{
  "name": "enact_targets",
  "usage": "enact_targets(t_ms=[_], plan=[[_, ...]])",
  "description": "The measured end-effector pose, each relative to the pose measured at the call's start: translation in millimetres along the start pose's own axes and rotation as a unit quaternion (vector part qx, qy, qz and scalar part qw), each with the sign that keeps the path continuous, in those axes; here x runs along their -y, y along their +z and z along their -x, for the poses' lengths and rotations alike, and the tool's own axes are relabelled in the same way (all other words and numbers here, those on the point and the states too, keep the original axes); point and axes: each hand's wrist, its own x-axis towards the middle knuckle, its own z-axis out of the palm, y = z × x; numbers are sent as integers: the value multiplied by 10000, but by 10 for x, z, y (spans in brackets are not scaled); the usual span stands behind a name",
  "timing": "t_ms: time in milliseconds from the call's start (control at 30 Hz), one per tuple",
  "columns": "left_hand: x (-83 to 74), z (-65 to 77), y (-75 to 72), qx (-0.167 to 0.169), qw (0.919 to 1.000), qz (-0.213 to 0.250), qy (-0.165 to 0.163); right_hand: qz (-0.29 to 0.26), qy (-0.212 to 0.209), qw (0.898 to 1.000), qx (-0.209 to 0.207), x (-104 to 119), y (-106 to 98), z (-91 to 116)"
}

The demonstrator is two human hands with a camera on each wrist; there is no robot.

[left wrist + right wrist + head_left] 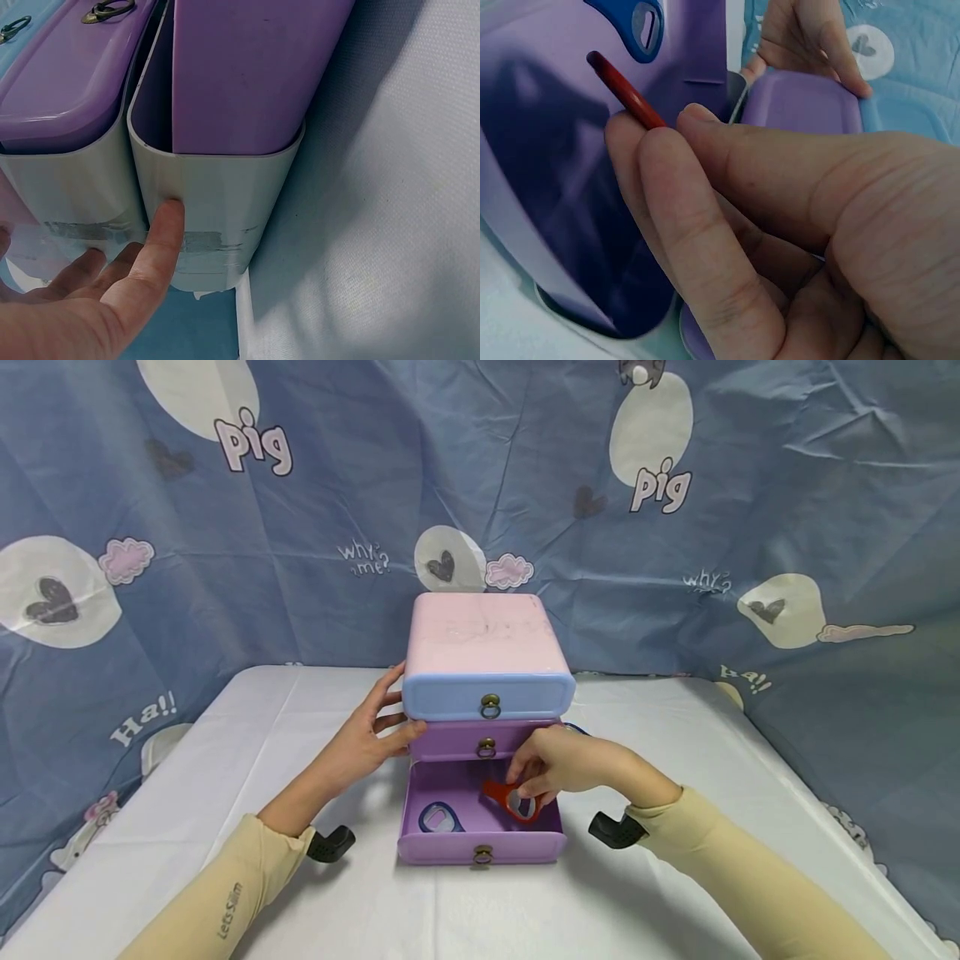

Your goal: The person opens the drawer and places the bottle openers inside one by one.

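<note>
A small drawer cabinet (483, 631) has a pink top, a light blue top drawer and purple lower drawers. Its bottom drawer (482, 848) is pulled out. Over that drawer my right hand (551, 766) pinches a flat red tool (491, 791) with a ring-shaped head between thumb and fingers; the right wrist view shows it edge-on (626, 90). A similar blue tool (441, 817) lies at the left inside the drawer. My left hand (369, 732) rests against the cabinet's left side with fingers extended, one fingertip (171, 214) on the pale casing around the bottom drawer.
The middle purple drawer (450, 742) and light blue top drawer (450, 695) are closed, each with a brass ring pull. Something blue (575, 727) shows on the table behind the right hand. A white cloth (337, 902) covers the table, and a blue patterned curtain (315, 518) hangs behind.
</note>
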Motion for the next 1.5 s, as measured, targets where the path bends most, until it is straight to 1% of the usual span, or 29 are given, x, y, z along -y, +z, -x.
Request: enact_targets(t_ms=[200, 367, 567, 800, 1100, 1267, 1500], plan=[[8, 19, -1, -14, 10000, 5, -58, 173, 105, 9998, -22, 35, 89, -74], [6, 14, 3, -2, 10000, 3, -41, 315, 205, 9993, -17, 65, 144, -124], [-14, 0, 3, 26, 10000, 6, -47, 572, 206, 9982, 1, 126, 180, -179], [-20, 6, 10, 20, 10000, -22, -41, 598, 329, 9977, -43, 159, 237, -245], [-32, 9, 14, -8, 10000, -72, -12, 858, 248, 9960, -25, 182, 273, -298], [-37, 11, 16, -9, 9999, -106, -6, 983, 216, 9949, -32, 204, 277, -296], [-32, 7, 16, -24, 9999, -98, -1, 1199, 62, 9927, -78, 223, 279, -283]])
